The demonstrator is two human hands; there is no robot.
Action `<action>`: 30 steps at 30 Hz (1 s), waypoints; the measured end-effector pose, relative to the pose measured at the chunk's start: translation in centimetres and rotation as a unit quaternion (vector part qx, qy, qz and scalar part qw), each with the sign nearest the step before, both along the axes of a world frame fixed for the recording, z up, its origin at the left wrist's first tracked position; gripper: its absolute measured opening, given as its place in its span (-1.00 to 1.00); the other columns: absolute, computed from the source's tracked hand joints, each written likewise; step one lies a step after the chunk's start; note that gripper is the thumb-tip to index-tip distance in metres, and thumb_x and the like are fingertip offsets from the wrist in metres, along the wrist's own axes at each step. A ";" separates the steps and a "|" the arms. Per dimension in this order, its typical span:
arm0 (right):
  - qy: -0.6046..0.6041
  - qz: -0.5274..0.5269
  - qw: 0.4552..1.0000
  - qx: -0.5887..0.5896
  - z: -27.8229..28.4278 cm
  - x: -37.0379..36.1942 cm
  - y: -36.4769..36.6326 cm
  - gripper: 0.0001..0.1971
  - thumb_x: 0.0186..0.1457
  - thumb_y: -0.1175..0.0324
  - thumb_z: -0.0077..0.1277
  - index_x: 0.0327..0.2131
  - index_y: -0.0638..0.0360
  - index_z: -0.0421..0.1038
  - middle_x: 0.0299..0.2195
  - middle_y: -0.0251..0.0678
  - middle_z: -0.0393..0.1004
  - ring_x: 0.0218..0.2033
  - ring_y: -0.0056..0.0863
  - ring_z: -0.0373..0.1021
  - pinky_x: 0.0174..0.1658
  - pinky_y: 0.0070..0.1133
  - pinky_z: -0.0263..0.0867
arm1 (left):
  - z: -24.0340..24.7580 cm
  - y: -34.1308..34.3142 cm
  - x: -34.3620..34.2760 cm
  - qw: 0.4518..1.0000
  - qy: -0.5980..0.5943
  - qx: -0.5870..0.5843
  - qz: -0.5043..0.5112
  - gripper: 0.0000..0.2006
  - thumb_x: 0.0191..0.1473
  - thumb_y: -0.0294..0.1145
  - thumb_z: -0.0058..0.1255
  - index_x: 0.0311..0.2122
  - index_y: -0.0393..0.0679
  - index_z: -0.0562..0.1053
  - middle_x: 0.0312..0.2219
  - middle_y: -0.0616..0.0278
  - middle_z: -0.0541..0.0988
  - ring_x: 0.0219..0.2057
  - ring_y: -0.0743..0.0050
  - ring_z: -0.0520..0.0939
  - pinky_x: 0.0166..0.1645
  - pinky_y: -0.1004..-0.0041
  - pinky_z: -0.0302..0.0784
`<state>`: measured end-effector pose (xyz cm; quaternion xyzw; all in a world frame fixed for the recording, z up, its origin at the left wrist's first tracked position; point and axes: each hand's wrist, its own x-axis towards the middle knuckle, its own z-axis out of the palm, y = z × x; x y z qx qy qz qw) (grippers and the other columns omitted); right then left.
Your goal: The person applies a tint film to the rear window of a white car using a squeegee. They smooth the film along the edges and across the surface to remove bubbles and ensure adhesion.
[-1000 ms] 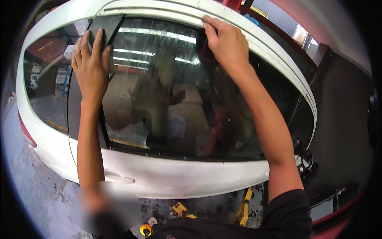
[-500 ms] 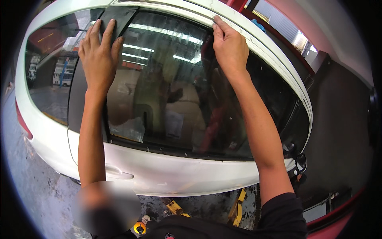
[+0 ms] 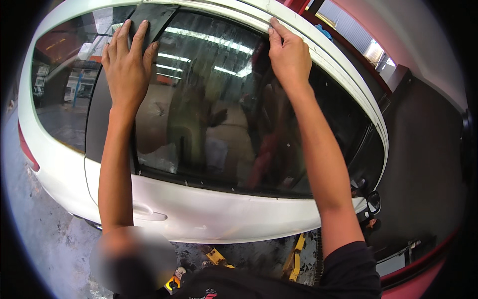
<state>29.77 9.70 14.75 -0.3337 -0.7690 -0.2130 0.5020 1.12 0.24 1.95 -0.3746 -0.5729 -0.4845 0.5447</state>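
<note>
A white car's side fills the view, with a dark side window [image 3: 209, 114] in its door. My left hand [image 3: 127, 67] lies with fingers spread at the upper end of the dark pillar trim [image 3: 152, 20] between two windows. To its right, my right hand [image 3: 290, 57] is closed, thumb and index finger pinched at the white upper edge of the door frame [image 3: 244, 19]. Its other fingers are curled under, and whether a thin strip sits between the fingertips is hidden. Reflected ceiling lights and pale seats show in the glass.
Below the window are the white door panel and its door handle [image 3: 149, 214]. A side mirror [image 3: 373, 202] sticks out at the right. Yellow metal arms [image 3: 297, 256] lie low beneath the car. A red post and a dark panel [image 3: 423, 149] stand at the right.
My left hand has shifted slightly up and to the right along the pillar trim. The right hand keeps its pinch in nearly the same place. The whole view has moved a little.
</note>
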 end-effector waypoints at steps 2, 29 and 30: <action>-0.060 0.060 0.996 0.012 2.0 1.0 1.6 -0.66 0.31 0.07 0.00 0.07 -0.20 0.60 -0.18 -0.02 0.64 -0.12 0.04 0.55 -0.02 -0.19 0.46 | -0.1 -0.1 -0.2 1.000 0.000 -0.001 0.004 -0.51 0.25 -0.04 0.11 0.26 0.17 0.45 0.24 0.18 0.43 0.28 0.09 0.40 0.34 0.00 0.21; -0.183 0.059 0.981 0.036 5.3 5.3 0.6 -0.73 0.25 0.14 0.11 -0.12 0.03 0.66 -0.22 -0.33 0.66 -0.28 -0.28 0.54 -0.18 -0.41 0.40 | -0.1 -1.2 -0.4 0.999 -0.010 -0.037 0.015 -0.50 0.29 -0.11 0.10 0.31 0.13 0.40 0.29 0.15 0.38 0.30 0.07 0.36 0.37 0.11 0.15; -0.200 0.045 0.977 0.052 5.7 5.3 0.6 -0.73 0.24 0.14 0.11 -0.12 0.02 0.66 -0.23 -0.33 0.66 -0.29 -0.27 0.54 -0.19 -0.40 0.40 | -0.1 -1.0 -0.3 0.999 -0.008 -0.038 0.016 -0.50 0.29 -0.10 0.09 0.31 0.14 0.40 0.29 0.15 0.38 0.30 0.07 0.36 0.37 0.10 0.16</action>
